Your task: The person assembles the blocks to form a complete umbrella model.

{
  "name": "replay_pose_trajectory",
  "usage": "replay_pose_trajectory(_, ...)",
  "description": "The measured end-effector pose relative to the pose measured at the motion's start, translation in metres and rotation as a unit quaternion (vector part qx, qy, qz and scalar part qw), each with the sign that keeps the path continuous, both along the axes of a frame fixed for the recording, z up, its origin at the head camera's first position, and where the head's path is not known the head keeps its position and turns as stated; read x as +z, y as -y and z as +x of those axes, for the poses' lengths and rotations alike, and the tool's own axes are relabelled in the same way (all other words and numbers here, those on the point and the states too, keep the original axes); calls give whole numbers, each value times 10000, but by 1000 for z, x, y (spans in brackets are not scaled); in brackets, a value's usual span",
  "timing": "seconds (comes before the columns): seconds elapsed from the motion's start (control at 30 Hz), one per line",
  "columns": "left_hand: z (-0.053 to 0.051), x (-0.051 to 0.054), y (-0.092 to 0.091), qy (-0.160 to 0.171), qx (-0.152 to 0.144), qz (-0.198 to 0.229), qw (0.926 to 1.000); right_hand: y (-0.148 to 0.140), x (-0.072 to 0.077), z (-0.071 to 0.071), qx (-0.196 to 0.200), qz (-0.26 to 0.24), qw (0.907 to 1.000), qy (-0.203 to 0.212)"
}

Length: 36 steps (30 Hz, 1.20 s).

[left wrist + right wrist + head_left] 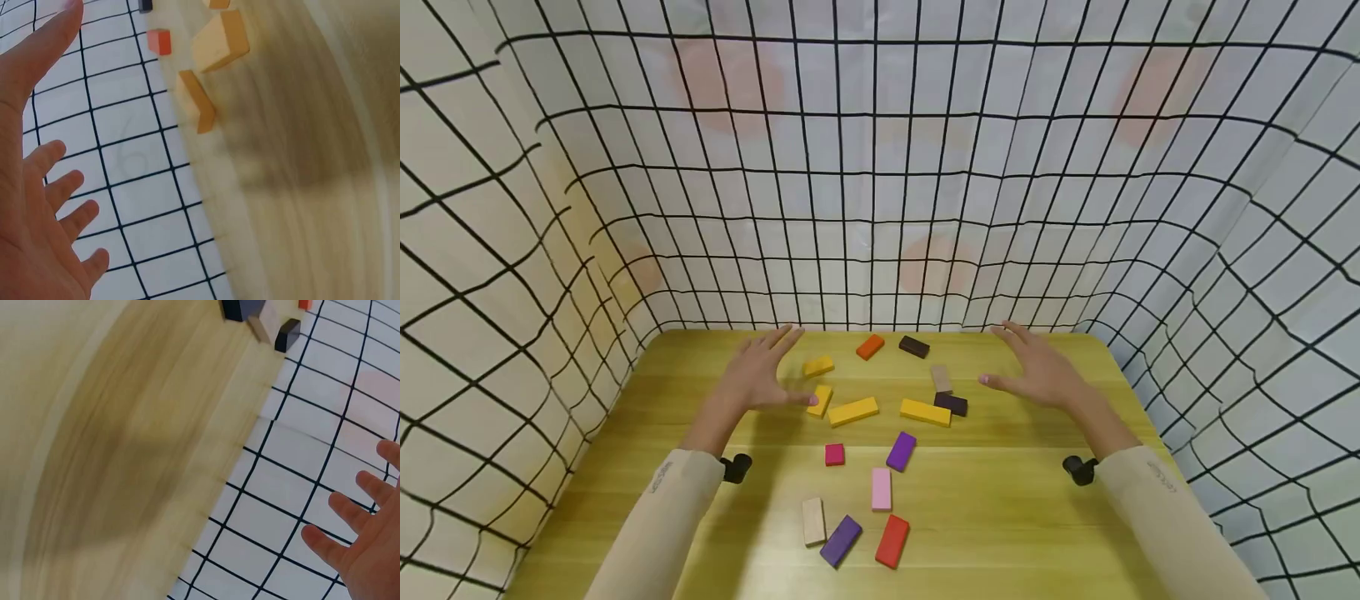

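Note:
In the head view the left hand [758, 373] hovers at the left of the blocks, fingers spread and holding nothing, its thumb overlapping a small yellow block [820, 402]. Another yellow block [818, 366] lies just right of its fingers. Across the table the right hand [1041, 371] is raised with fingers apart and nothing in it. Nearest to it are a black block [951, 404] and a beige block [941, 379]. Both wrist views show spread fingers, the left hand [37, 219] beside orange-looking blocks [197, 103] and the right hand [369, 544] away from the blocks.
Two long yellow blocks [853, 412] [925, 412] lie mid-table. Nearer are crimson [834, 454], purple [901, 451], pink [882, 489], red [892, 542], violet [841, 541] and beige [813, 522] blocks. Orange [870, 347] and dark [914, 347] blocks lie at the back, before a black-lined white wall [880, 192].

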<state>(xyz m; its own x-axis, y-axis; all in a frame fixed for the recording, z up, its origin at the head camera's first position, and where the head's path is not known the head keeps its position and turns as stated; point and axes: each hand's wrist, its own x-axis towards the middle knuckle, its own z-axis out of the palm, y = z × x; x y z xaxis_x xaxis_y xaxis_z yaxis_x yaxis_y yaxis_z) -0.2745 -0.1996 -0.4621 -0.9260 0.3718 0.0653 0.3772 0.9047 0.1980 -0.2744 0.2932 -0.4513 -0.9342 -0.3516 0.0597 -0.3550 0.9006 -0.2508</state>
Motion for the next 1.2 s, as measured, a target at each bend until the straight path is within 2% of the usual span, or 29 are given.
replay_pose_trajectory(0.2,8,-8,-7,-87,-216,403,9989,6,-10,6,78,-244,9997,21)
replay_pose_trajectory(0.63,31,-37,-25,-230,-386,932,9946,38,-30,25,235,-688,9972,153)
replay_pose_trajectory(0.83,40,-55,-32,-152,-503,1066,9929,60,-41,34,382,-872,9953,163)
replay_pose_trajectory(1.2,59,-77,-48,220,-775,1455,9861,86,-69,53,553,-979,9935,187)
